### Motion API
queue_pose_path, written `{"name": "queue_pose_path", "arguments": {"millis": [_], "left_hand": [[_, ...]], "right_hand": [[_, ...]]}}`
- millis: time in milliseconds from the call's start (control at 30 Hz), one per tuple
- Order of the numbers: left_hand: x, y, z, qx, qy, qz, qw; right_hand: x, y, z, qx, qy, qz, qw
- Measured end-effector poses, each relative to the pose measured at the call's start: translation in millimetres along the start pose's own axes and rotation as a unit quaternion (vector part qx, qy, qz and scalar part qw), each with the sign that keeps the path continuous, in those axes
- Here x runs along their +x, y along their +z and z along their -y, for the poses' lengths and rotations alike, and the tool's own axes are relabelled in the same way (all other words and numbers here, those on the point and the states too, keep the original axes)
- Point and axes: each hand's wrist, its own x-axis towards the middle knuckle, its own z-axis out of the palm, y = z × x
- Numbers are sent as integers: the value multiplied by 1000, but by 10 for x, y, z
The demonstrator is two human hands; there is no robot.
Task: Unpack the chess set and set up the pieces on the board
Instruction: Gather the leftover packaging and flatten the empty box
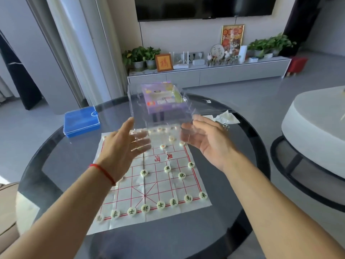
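Round and dark, the glass table [61, 161] carries the cloth chess board [160, 184], its long axis running away from me, slightly skewed to the right. Black-lettered pieces [145, 208] line the near row facing me; red ones sit along the far edge. I hold a clear plastic box [158, 109] above the board's far end between both hands, tilted, its open side toward me. My left hand [121, 146] has fingers straight against its side; my right hand [209, 139] cups it with loosely bent fingers. A blue case [81, 121] lies left of the board.
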Motion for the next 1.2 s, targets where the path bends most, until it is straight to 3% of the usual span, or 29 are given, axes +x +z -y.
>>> {"name": "queue_pose_path", "arguments": {"millis": [67, 133, 200, 267, 300, 367, 433, 467, 633, 800, 900, 1033, 1100, 1200], "left_hand": [[12, 42, -47, -116, -65, 67, 989], [25, 94, -47, -132, -50, 69, 988], [50, 105, -35, -125, -22, 62, 990], [83, 83, -21, -119, -24, 59, 991], [101, 72, -3, -114, -27, 57, 991], [129, 60, 34, -102, -29, 56, 993], [138, 67, 49, -100, -32, 56, 993], [140, 70, 53, -99, -36, 53, 993], [155, 65, 80, -105, -32, 47, 993], [84, 124, 101, -83, -21, 54, 995], [-16, 220, 141, -69, -20, 72, 995], [-240, 475, 278, -47, -38, 112, 992], [-365, 667, 388, -22, -53, 123, 991], [-456, 993, 552, -2, -78, 138, 987]], "right_hand": [[95, -9, -69, -40, 9, 18, 999], [212, -27, -109, -103, 8, 18, 994], [350, -137, -93, -284, -47, -69, 955], [499, -408, -91, -499, -131, -199, 833], [560, -563, -115, -585, -142, -219, 768], [668, -830, -219, -710, -124, -186, 668], [710, -953, -341, -776, -96, -139, 607], [711, -969, -372, -789, -91, -129, 594], [696, -968, -337, -749, -114, -142, 637], [534, -877, -218, -733, -106, -164, 652], [413, -958, -6, -636, -107, -236, 727], [112, -1120, 376, -374, -110, -308, 868], [-126, -1126, 562, -313, -126, -295, 894], [-518, -1110, 754, -373, -138, -237, 886]]}}
